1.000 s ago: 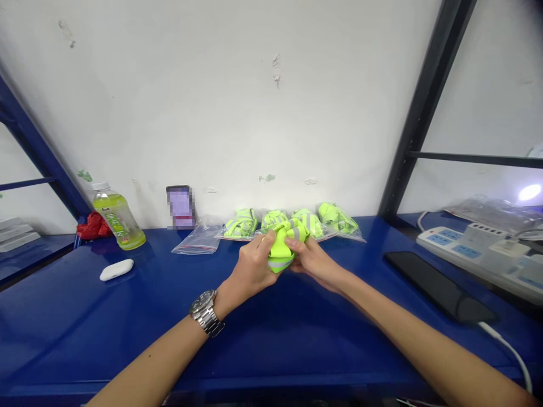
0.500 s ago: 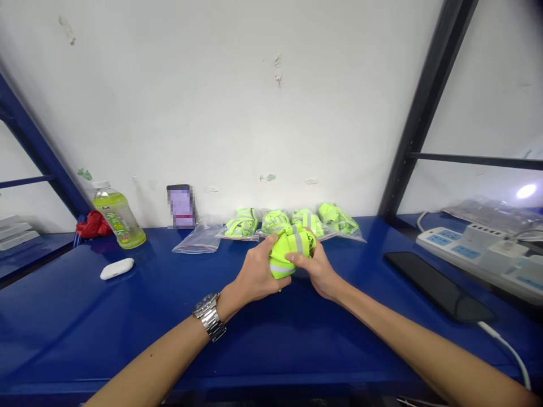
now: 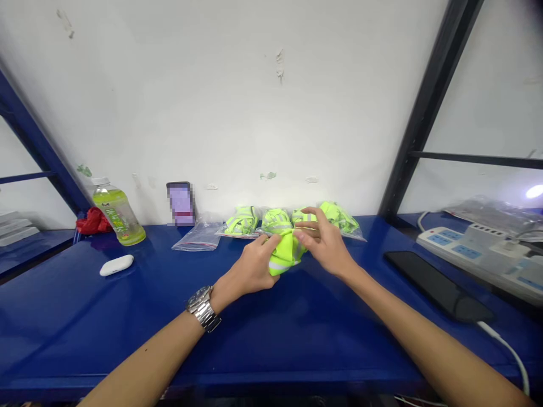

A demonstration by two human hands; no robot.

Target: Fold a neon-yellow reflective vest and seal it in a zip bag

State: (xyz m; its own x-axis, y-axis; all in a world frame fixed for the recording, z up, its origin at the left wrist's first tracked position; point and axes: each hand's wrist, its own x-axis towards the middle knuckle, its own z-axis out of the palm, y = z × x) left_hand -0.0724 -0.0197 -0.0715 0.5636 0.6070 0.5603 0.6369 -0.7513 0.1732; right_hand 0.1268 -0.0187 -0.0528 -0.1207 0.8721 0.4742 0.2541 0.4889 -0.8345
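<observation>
My left hand [image 3: 253, 267] is wrapped round a bundled neon yellow-green reflective vest [image 3: 285, 255] with silvery strips, held above the blue table. At the bundle's right side is my right hand [image 3: 330, 246], its fingers raised and apart, the thumb over the edge of the cloth; whether the thumb touches it I cannot tell. Behind the hands, several clear bags of similar yellow-green cloth, among them a left bagged bundle [image 3: 241, 220] and a right bagged bundle [image 3: 339, 217], lie in a row by the wall. Left of them is a flat, clear zip bag [image 3: 198, 234].
On the blue table [image 3: 127, 322] stand a drink bottle [image 3: 121, 217] and a propped phone [image 3: 181, 204]. A white earbud case [image 3: 117, 265] lies at left, near red cloth [image 3: 94, 221]. To the right are a black phone [image 3: 436, 285] on a cable and power strips [image 3: 462, 243].
My right hand has loosened from the vest, its fingers lifting and spreading. The bundle looks smaller and is now held mainly by my left hand, which has shifted slightly left.
</observation>
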